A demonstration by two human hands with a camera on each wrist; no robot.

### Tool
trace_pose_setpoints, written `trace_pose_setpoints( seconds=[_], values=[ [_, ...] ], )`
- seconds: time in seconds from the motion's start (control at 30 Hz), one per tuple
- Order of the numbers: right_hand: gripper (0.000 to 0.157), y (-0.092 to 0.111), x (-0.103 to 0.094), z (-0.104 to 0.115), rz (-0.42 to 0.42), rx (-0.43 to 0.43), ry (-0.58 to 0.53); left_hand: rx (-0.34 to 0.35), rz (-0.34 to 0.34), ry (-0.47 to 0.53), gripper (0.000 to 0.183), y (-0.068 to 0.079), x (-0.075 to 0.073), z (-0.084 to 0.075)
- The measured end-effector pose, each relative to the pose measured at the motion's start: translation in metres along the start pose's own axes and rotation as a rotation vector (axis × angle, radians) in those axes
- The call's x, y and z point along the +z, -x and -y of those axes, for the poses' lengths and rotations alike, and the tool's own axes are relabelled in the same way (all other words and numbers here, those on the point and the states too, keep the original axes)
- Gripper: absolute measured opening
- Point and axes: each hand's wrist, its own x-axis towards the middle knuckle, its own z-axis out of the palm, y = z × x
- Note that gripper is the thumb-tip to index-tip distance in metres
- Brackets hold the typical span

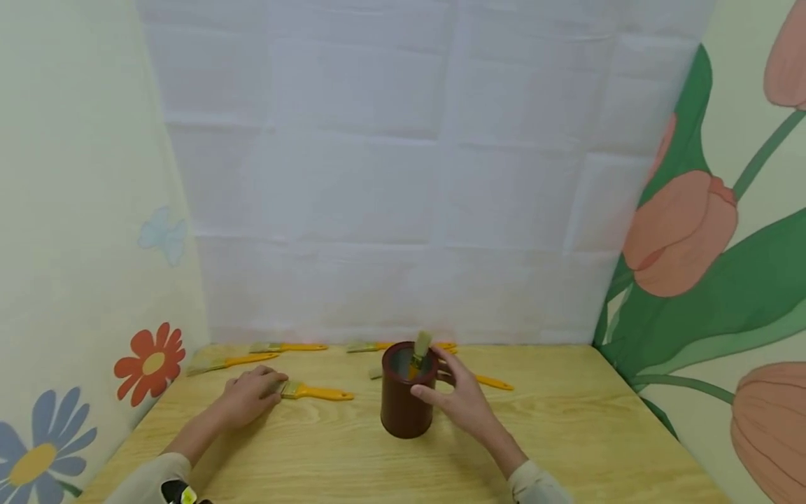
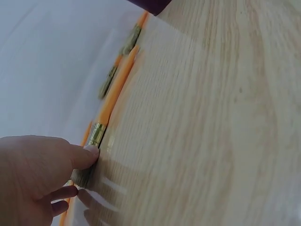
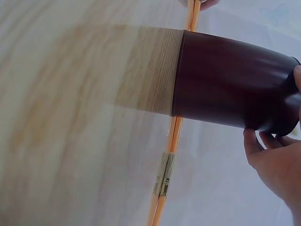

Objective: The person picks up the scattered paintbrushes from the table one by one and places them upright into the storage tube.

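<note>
In the head view my left hand (image 1: pixel 252 397) is at the bristle end of a flat paintbrush (image 1: pixel 324 393) with a yellow-orange handle pointing right. The left wrist view shows the thumb and fingers pinching this brush (image 2: pixel 113 103) at its bristles, just below the metal ferrule. My right hand (image 1: pixel 462 395) grips a dark maroon mug (image 1: pixel 406 409) near the rim, thumb in front and fingers at the handle side. Another paintbrush (image 1: pixel 420 350) stands inside the mug, bristles up. From the right wrist, the mug (image 3: pixel 230 80) appears sideways, with the fingertips (image 3: pixel 251 139) against its wall near the rim.
More paintbrushes lie along the back of the wooden table (image 1: pixel 315 455): one at far left (image 1: pixel 242 360), one behind it (image 1: pixel 299 347), and others behind the mug, including an orange handle (image 1: pixel 494 382) at its right. A white sheet (image 1: pixel 403 175) hangs behind, between flower-painted walls.
</note>
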Motion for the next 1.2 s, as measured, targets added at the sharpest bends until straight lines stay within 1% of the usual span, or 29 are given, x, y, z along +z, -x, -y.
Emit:
trace_pose_setpoints(
  seconds=[0.03, 0.1, 0.2, 0.27, 0.33, 0.47, 0.53, 0.73, 0.83, 0.93, 1.03, 1.13, 1.2],
  values=[
    [0.079, 0.000, 0.000, -0.001, 0.002, 0.001, 0.002, 0.006, 0.002, 0.009, 0.035, 0.000, 0.000, 0.002],
    [0.079, -0.001, 0.001, -0.002, 0.006, 0.005, 0.005, -0.004, 0.003, 0.035, 0.034, 0.001, 0.000, 0.006],
    [0.079, -0.001, 0.002, -0.004, 0.008, 0.005, 0.009, -0.046, 0.009, 0.066, 0.033, -0.001, 0.000, 0.008],
    [0.079, -0.002, 0.002, -0.004, 0.007, 0.005, 0.014, -0.085, 0.026, 0.094, 0.033, -0.002, -0.003, 0.007],
    [0.079, -0.001, 0.002, -0.004, 0.008, 0.006, 0.012, -0.104, 0.036, 0.111, 0.033, -0.004, -0.005, 0.004],
    [0.079, 0.000, 0.002, -0.002, 0.013, 0.013, 0.014, -0.116, 0.048, 0.147, 0.034, -0.008, -0.009, -0.003],
    [0.079, 0.001, 0.001, -0.002, 0.015, 0.020, 0.016, -0.104, 0.050, 0.188, 0.034, -0.010, -0.011, -0.005],
    [0.080, 0.000, 0.000, -0.003, 0.014, 0.017, 0.016, -0.020, 0.098, 0.360, 0.029, -0.009, -0.014, -0.002],
    [0.081, -0.001, 0.000, -0.003, 0.012, 0.015, 0.021, -0.007, 0.117, 0.396, 0.027, -0.007, -0.016, -0.001],
    [0.080, -0.001, 0.001, -0.003, 0.013, 0.016, 0.021, -0.025, 0.108, 0.420, 0.023, -0.006, -0.019, -0.001],
    [0.081, 0.000, 0.001, -0.002, 0.016, 0.020, 0.018, -0.051, 0.076, 0.437, 0.023, -0.005, -0.023, -0.004],
    [0.081, 0.001, 0.000, -0.001, 0.015, 0.027, 0.014, -0.104, 0.042, 0.468, 0.029, -0.006, -0.027, -0.010],
    [0.082, 0.001, 0.000, -0.001, 0.015, 0.032, 0.014, -0.136, 0.021, 0.508, 0.038, -0.007, -0.030, -0.015]
  ],
)
